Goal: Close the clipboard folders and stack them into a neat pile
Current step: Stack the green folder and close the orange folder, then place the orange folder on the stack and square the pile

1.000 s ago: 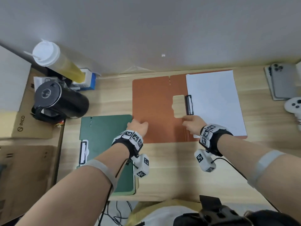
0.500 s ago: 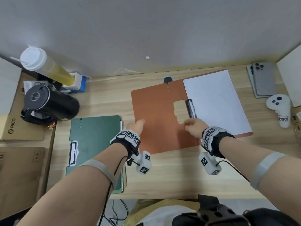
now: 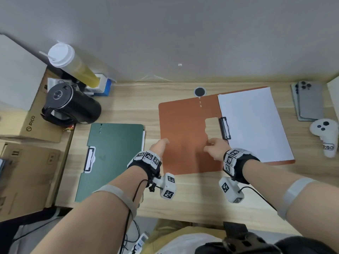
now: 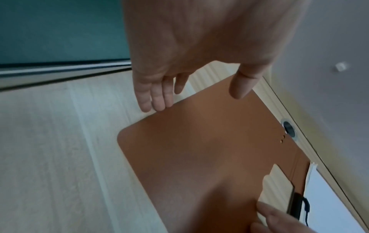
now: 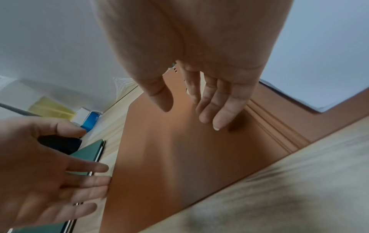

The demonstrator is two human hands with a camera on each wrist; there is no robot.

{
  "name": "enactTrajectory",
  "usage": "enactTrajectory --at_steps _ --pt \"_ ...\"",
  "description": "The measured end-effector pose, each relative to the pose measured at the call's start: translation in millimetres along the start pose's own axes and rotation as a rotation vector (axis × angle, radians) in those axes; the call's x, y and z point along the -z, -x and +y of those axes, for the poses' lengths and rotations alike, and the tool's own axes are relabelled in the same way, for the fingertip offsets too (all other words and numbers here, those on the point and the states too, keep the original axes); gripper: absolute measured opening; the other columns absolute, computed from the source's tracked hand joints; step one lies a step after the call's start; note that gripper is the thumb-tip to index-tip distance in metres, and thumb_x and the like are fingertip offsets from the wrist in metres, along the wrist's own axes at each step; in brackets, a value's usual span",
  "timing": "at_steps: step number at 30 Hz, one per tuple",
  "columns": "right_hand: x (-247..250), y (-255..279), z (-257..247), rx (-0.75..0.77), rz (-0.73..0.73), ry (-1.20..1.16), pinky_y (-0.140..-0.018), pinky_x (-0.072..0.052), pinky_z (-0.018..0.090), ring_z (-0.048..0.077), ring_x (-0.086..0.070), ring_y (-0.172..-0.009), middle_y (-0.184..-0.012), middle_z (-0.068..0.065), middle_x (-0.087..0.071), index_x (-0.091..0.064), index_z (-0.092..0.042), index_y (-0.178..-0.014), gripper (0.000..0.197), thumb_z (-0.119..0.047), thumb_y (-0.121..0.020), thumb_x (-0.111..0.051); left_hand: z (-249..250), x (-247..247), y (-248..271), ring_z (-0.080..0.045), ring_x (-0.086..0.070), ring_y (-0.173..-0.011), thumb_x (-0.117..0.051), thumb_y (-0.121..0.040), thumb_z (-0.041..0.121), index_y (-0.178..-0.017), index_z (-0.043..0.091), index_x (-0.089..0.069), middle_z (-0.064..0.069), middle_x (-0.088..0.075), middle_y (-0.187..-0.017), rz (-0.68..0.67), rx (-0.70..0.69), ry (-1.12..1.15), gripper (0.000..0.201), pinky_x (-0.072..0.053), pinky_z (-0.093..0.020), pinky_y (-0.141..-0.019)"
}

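An orange clipboard folder (image 3: 183, 136) lies open on the desk, its cover flat to the left and white paper (image 3: 253, 123) under a black clip (image 3: 224, 128) on the right. A green folder (image 3: 111, 154) lies closed to its left. My left hand (image 3: 160, 145) is at the left edge of the orange cover (image 4: 199, 149), fingers (image 4: 157, 97) straight, tips touching that edge. My right hand (image 3: 213, 146) hovers over the cover (image 5: 179, 149) near the fold, fingers (image 5: 219, 108) extended and holding nothing.
A black kettle (image 3: 71, 105), a capped yellow bottle (image 3: 73, 66) and cardboard boxes (image 3: 27, 158) crowd the left. Phones (image 3: 310, 101) and a white controller (image 3: 326, 136) sit at the right. A cable hole (image 3: 199, 91) lies behind the orange folder. The wall stands close behind.
The orange folder has turned slightly, its right side now nearer me. My left hand went from resting curled on the cover to fingers stretched at its left edge. The camera view shifted.
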State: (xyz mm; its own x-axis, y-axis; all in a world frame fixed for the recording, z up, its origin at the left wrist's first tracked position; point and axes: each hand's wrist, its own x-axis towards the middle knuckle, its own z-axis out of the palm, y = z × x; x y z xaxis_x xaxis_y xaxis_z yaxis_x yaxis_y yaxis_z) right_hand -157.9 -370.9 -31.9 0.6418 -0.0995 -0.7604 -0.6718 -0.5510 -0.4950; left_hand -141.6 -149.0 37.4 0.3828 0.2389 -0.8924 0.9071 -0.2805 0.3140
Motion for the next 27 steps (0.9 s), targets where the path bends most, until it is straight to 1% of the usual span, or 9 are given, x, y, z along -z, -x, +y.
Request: enactTrajectory --at_steps 4,6,8,12,14,17,20,24,27 --pt "2.2 3.4 -10.2 -0.039 0.0 -0.033 -0.086 -0.058 0.045 0.031 -0.065 -0.102 -0.103 0.012 -0.064 -0.061 -0.005 -0.122 0.045 -0.024 -0.082 -0.066 -7.0 11.5 -1.1 -0.028 -0.06 -0.096 -0.052 -0.089 0.042 -0.142 0.004 -0.044 -0.019 -0.058 -0.129 -0.048 0.028 0.179 0.066 -0.05 -0.038 -0.084" --pt "6.0 5.5 -14.9 -0.045 0.002 -0.049 -0.085 -0.059 0.044 0.03 -0.066 -0.1 -0.096 0.012 -0.064 -0.063 -0.004 -0.117 0.041 -0.025 -0.082 -0.066 -7.5 24.3 -4.1 -0.025 -0.059 -0.076 -0.047 -0.094 0.043 -0.137 -0.004 -0.049 -0.015 -0.065 -0.1 -0.063 0.028 0.212 0.064 -0.052 -0.037 -0.078" --pt "9.0 7.8 -21.0 -0.042 -0.052 -0.077 -0.084 -0.058 0.04 0.026 -0.065 -0.096 -0.099 0.011 -0.065 -0.063 -0.005 -0.117 0.041 -0.03 -0.085 -0.065 -3.2 44.4 -7.4 -0.025 -0.061 -0.069 -0.04 -0.098 0.044 -0.133 -0.005 -0.05 -0.011 -0.062 -0.08 -0.096 0.035 0.195 0.061 -0.055 -0.04 -0.082" --pt "3.7 19.7 -50.6 0.021 -0.387 -0.049 -0.089 -0.055 0.037 0.019 -0.064 -0.098 -0.111 0.006 -0.064 -0.052 -0.015 -0.131 0.049 -0.044 -0.092 -0.057 23.0 85.8 13.0 -0.019 -0.062 -0.05 -0.042 -0.102 0.042 -0.099 0.003 -0.063 -0.009 -0.062 -0.063 -0.341 -0.039 -0.062 0.045 -0.054 -0.027 -0.055" --pt "-6.2 28.1 -65.9 0.053 -0.515 0.001 -0.088 -0.054 0.038 0.02 -0.065 -0.095 -0.111 0.007 -0.066 -0.052 -0.019 -0.13 0.048 -0.049 -0.092 -0.054 33.6 86.0 23.0 -0.021 -0.064 -0.056 -0.052 -0.097 0.045 -0.108 -0.001 -0.06 -0.013 -0.063 -0.074 -0.4 -0.069 -0.259 0.049 -0.057 -0.026 -0.055" --pt "-11.8 29.9 -70.2 0.077 -0.503 -0.044 -0.084 -0.054 0.037 0.019 -0.065 -0.082 -0.098 0.004 -0.068 -0.064 -0.021 -0.109 0.034 -0.046 -0.087 -0.06 44.2 59.1 26.5 -0.026 -0.071 -0.077 -0.073 -0.071 0.057 -0.129 0.003 -0.053 -0.013 -0.065 -0.086 -0.397 -0.074 -0.465 0.081 -0.061 -0.037 -0.079" --pt "13.8 21.0 -47.5 0.037 -0.375 -0.064 -0.08 -0.055 0.035 0.018 -0.066 -0.078 -0.097 0.007 -0.07 -0.065 -0.015 -0.107 0.029 -0.037 -0.09 -0.055 45.4 17.4 18.1 -0.022 -0.07 -0.097 -0.073 -0.068 0.066 -0.125 0.009 -0.057 -0.009 -0.069 -0.105 -0.248 -0.165 -0.629 0.083 -0.058 -0.038 -0.088" --pt "69.0 8.6 14.5 -0.113 -0.117 -0.139 -0.06 -0.047 0.025 0.018 -0.059 -0.064 -0.089 0.012 -0.065 -0.062 -0.013 -0.088 0.017 -0.023 -0.094 -0.049 30.4 -33.5 -10.1 -0.026 -0.067 -0.095 -0.081 -0.053 0.063 -0.126 0.0 -0.058 -0.011 -0.068 -0.108 0.022 -0.188 -0.663 0.099 -0.058 -0.036 -0.085" --pt "88.9 -2.8 61.2 -0.182 0.041 -0.228 -0.073 -0.052 0.035 0.028 -0.066 -0.072 -0.08 0.012 -0.066 -0.058 -0.015 -0.073 0.027 -0.038 -0.084 -0.049 18.4 -57.4 -17.9 -0.028 -0.064 -0.101 -0.079 -0.065 0.056 -0.134 0.002 -0.046 -0.013 -0.061 -0.118 0.179 -0.164 -0.815 0.094 -0.055 -0.032 -0.082"
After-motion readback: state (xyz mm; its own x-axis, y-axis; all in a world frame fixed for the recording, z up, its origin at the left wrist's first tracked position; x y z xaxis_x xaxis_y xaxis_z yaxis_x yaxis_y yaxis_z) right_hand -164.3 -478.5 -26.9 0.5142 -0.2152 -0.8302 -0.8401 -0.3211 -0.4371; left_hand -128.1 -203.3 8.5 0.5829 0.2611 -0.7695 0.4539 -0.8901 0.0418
